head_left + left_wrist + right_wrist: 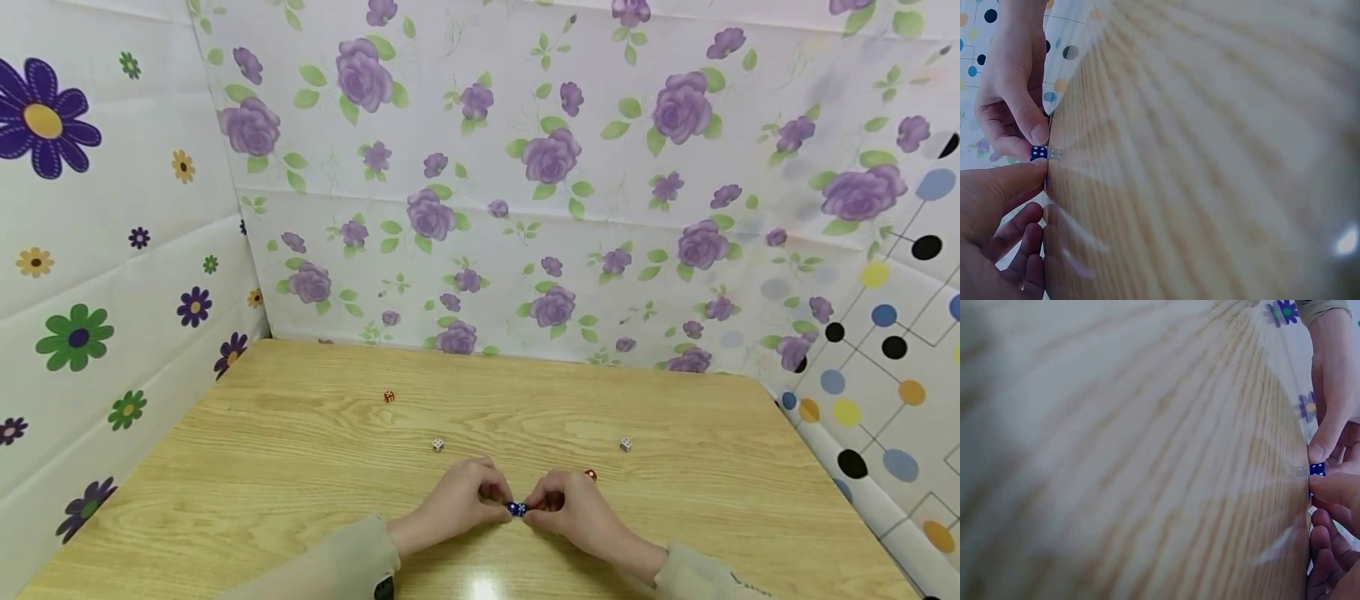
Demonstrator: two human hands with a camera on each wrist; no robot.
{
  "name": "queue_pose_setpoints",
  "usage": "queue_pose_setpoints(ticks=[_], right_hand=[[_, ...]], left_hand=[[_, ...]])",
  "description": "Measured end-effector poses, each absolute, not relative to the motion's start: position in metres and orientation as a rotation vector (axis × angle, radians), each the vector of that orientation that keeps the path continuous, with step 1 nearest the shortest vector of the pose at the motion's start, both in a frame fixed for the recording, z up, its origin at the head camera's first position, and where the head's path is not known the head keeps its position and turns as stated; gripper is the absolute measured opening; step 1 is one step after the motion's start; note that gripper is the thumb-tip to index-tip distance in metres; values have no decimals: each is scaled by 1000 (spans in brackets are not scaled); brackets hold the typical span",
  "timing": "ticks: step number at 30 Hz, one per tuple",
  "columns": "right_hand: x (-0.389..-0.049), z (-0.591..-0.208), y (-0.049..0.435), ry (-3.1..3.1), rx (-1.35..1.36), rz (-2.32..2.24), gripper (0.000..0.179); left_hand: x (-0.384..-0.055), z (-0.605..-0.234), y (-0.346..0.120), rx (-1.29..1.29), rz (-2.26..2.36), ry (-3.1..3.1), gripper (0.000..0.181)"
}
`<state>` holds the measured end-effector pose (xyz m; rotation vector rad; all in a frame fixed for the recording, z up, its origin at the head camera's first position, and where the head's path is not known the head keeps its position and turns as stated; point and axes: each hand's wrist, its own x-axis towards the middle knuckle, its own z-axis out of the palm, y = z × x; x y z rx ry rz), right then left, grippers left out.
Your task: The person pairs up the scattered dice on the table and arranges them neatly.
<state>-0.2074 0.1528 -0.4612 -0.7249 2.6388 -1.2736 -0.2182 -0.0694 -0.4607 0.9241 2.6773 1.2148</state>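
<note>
Wood-grain counter (247, 475), left hand (463, 497), right hand (579, 514), blue dice (512, 507): alignment judged to be the step in hand.
Counter: glossy, the blue dice set on its near part, between the hands. Hands: a blue die is pinched in the left hand by thumb and fingers; its neighbour is pinched likewise in the right hand. Dice: the blue two are placed side by side, apparently touching; a white die (438, 445) is seen beyond the left hand, a second white die (626, 445) beyond the right; a red die (388, 397) is found farthest left, and a second red die (591, 474) is partly hidden by the right hand. Even inward pressure, then a level release, is judged to be called for.
</note>
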Motion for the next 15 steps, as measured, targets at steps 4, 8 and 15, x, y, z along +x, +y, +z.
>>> queue_pose_setpoints(ticks=[4, 8, 15], right_hand=[[-208, -462, 153, 2647, -738, -1273, 5], [-209, -464, 154, 2661, -746, -1267, 5], [-208, -466, 153, 2667, -737, -1267, 6]], left_hand=[[-218, -461, -69, 932, 1215, 2690, 10], [-218, -461, -69, 934, 1211, 2697, 10], [-218, -462, -69, 934, 1229, 2681, 10]])
